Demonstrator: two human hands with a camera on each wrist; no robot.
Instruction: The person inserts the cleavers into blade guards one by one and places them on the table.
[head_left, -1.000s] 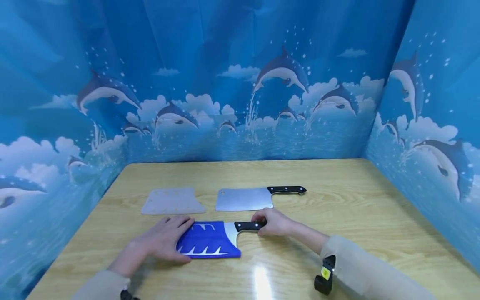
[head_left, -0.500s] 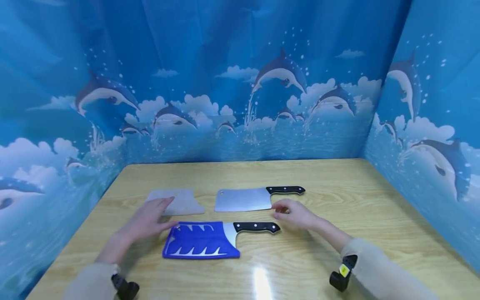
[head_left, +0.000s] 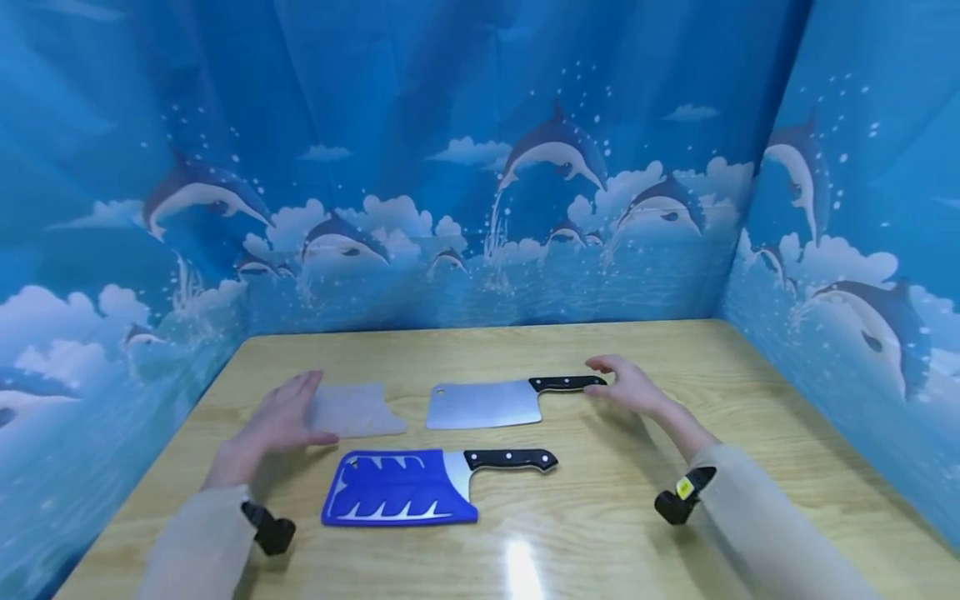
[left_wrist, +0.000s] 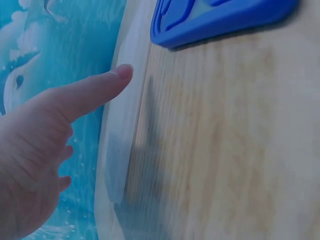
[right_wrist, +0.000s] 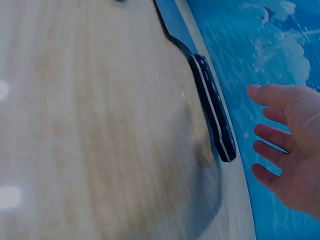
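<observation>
My left hand (head_left: 281, 417) is spread over the left end of a translucent white blade cover (head_left: 363, 412). In the left wrist view the thumb (left_wrist: 107, 90) points across that cover, and the hand appears to hover above it. A bare cleaver (head_left: 483, 406) lies flat at the back, its black handle (right_wrist: 212, 102) pointing right. My right hand (head_left: 628, 389) is beside the handle's end with fingers loosely bent, holding nothing. Nearer to me lies a second cleaver with a black handle (head_left: 510, 459), its blade inside a blue cover (head_left: 397, 498).
Everything lies on a light wooden table (head_left: 600, 517). Blue curtains with dolphins (head_left: 465, 167) stand along the back and both sides of the table. A bright reflection shows on the wood near the front.
My right hand has let go of the covered cleaver's handle and moved back and right to the bare cleaver's handle. My left hand has left the blue cover and moved to the white cover.
</observation>
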